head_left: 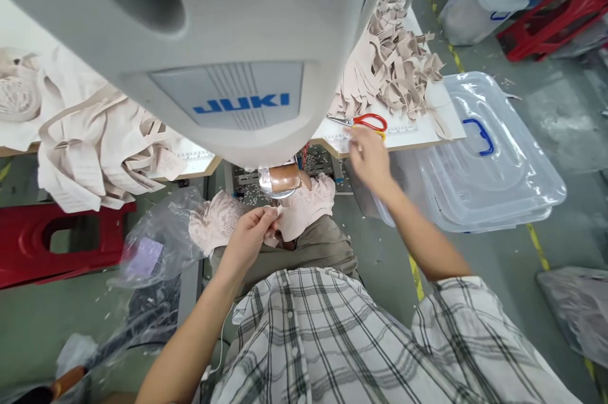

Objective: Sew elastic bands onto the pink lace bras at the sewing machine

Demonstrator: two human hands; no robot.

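A pale pink lace bra (311, 204) lies across my lap, under the head of a white JUKI sewing machine (228, 24). My left hand (253, 230) is closed on the bra's middle, thumb and fingers pinched on its edge. Off to the right, my right hand (369, 160) is raised at the table's front edge, its fingers smeared by motion. Just beyond those fingers lie scissors with red handles (373, 120). Whether the hand touches them cannot be made out. The machine's rounded metal end (280, 181) sits directly above the bra.
Beige fabric strips (399, 68) are heaped on the right table; beige pieces (99, 138) hang over the left table's edge. A lidded clear plastic box (503, 163) stands at the right. A red stool (66, 236) and a plastic bag (161, 239) are at the left.
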